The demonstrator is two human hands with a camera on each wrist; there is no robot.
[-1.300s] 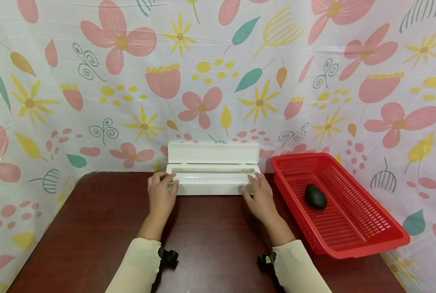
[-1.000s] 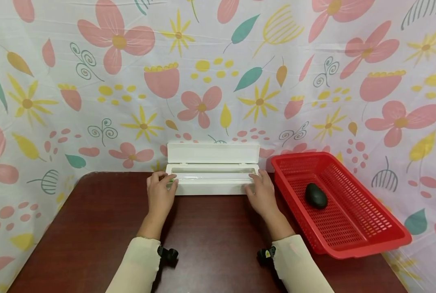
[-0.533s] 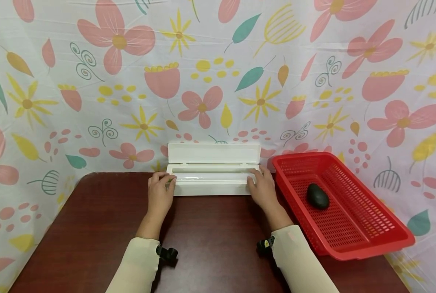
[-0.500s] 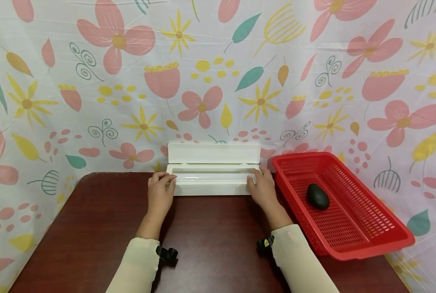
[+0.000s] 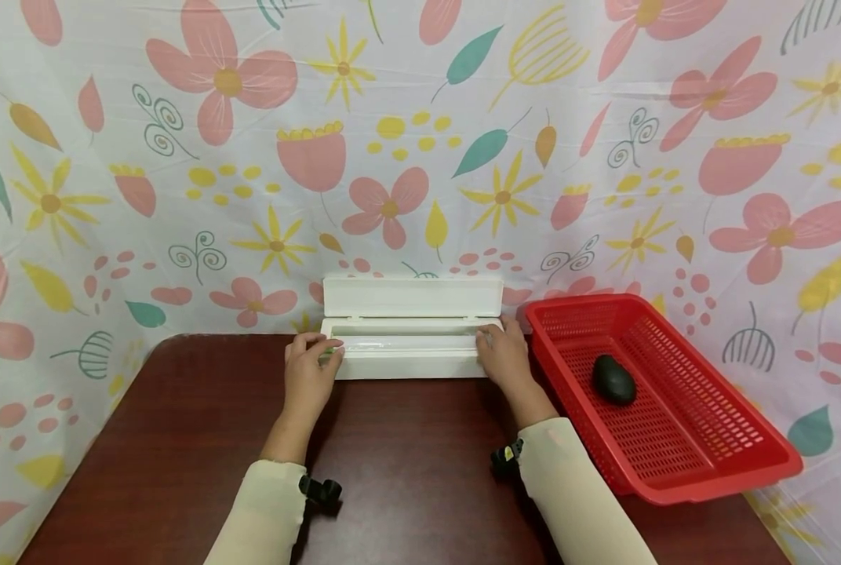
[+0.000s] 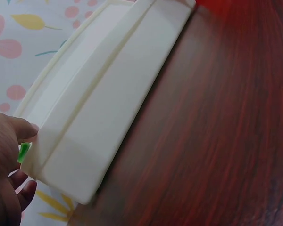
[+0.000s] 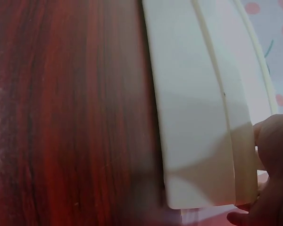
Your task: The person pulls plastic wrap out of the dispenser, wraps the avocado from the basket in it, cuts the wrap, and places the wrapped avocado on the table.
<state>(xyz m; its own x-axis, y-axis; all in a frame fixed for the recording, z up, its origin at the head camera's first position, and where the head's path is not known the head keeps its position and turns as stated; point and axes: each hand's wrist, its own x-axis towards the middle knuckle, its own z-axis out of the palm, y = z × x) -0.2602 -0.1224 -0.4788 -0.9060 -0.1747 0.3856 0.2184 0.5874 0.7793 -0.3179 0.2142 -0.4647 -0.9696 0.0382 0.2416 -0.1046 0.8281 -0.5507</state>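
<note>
A long white cling film dispenser (image 5: 409, 366) sits at the back of the table, its lid (image 5: 413, 297) raised against the cloth. Inside, a shiny clear roll (image 5: 406, 342) lies lengthwise. My left hand (image 5: 307, 380) grips the left end, with thumb and forefinger bent over the corner. A small green piece (image 6: 24, 151) shows beside those fingers in the left wrist view. At the right end my right hand (image 5: 507, 357) has its fingers curled over the box's edge. In the right wrist view its fingertips are partly hidden behind the box wall (image 7: 198, 108).
A red perforated basket (image 5: 766, 469) stands at the right side of the table, holding one dark green, avocado-like fruit (image 5: 614, 380). Flower-patterned cloth (image 5: 392, 94) hangs directly behind the box. Dark reddish-brown tabletop (image 5: 406, 471) lies between my forearms.
My right hand's fingers have curled in more at the box's right end, and its forearm has shifted slightly inward and forward. My left hand stays at the left end. The box has not visibly moved.
</note>
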